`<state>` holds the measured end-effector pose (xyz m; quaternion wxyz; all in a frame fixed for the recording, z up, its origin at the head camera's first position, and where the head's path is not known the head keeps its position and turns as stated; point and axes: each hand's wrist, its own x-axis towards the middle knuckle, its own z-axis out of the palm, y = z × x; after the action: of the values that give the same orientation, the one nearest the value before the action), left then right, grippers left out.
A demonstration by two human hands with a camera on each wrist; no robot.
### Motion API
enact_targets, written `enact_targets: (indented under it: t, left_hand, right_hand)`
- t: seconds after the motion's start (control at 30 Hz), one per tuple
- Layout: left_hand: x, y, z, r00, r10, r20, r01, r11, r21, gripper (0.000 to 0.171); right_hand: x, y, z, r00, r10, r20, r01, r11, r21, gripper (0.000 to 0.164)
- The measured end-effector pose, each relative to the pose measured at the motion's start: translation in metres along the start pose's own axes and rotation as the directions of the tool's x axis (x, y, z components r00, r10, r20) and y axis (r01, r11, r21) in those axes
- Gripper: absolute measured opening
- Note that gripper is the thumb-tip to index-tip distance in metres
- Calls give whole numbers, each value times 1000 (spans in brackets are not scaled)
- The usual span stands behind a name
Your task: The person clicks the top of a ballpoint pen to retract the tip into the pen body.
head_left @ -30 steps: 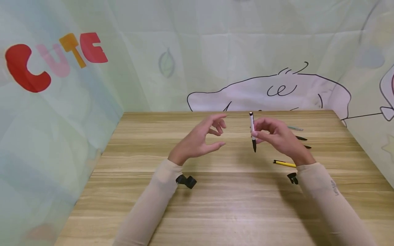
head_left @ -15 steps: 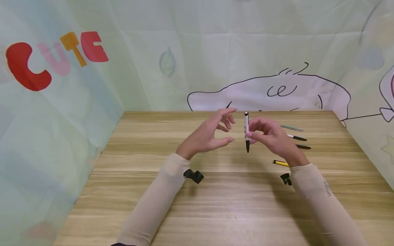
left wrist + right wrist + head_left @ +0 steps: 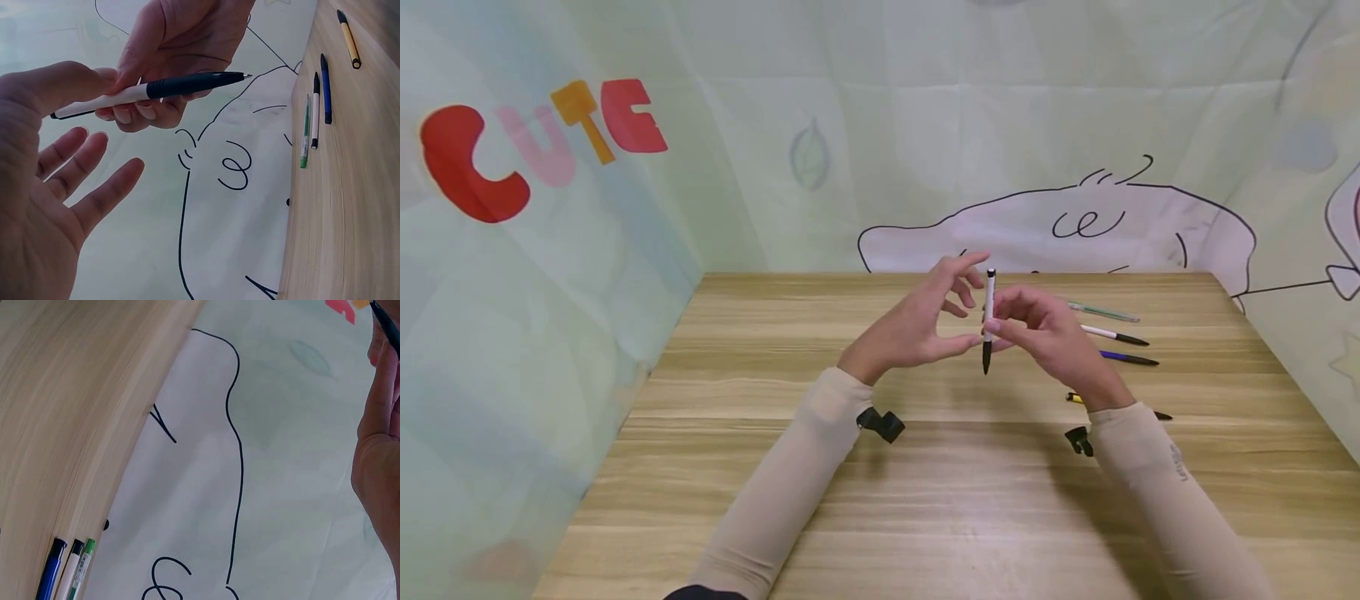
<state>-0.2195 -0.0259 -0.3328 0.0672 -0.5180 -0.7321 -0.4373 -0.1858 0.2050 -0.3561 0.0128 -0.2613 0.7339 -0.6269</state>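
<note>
My right hand (image 3: 1048,333) pinches a white ballpoint pen (image 3: 989,292) between thumb and fingers. The pen stands nearly upright above the table, its black grip end down. In the left wrist view, the black grip (image 3: 187,84) ends in a bare metal tip. Just left of the pen, my left hand (image 3: 913,325) is raised with its fingers spread and relaxed. Its thumb reaches the pen's white barrel; whether it touches cannot be told for sure. The right wrist view catches only part of the right hand (image 3: 378,453) and the pen's dark end (image 3: 385,328).
On the wooden table (image 3: 760,467), right of the hands, lie a green pen (image 3: 1108,313), a white pen (image 3: 1116,335), a blue pen (image 3: 1127,358) and a yellow pen (image 3: 350,40), partly behind the right wrist. A printed cloth (image 3: 760,125) hangs behind.
The right hand has carried the pen leftward, uncovering more of the pens on the table. The left hand has moved right and slightly up, closing the gap to the pen.
</note>
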Motion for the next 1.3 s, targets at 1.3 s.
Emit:
enact_targets:
  t: [1.3]
  left_hand:
    - [1,-3,12,999,32,-20,-32,999,-11,94]
  right_hand:
    - [7,-7,16,992,-9,-128,6,1000,-21,18]
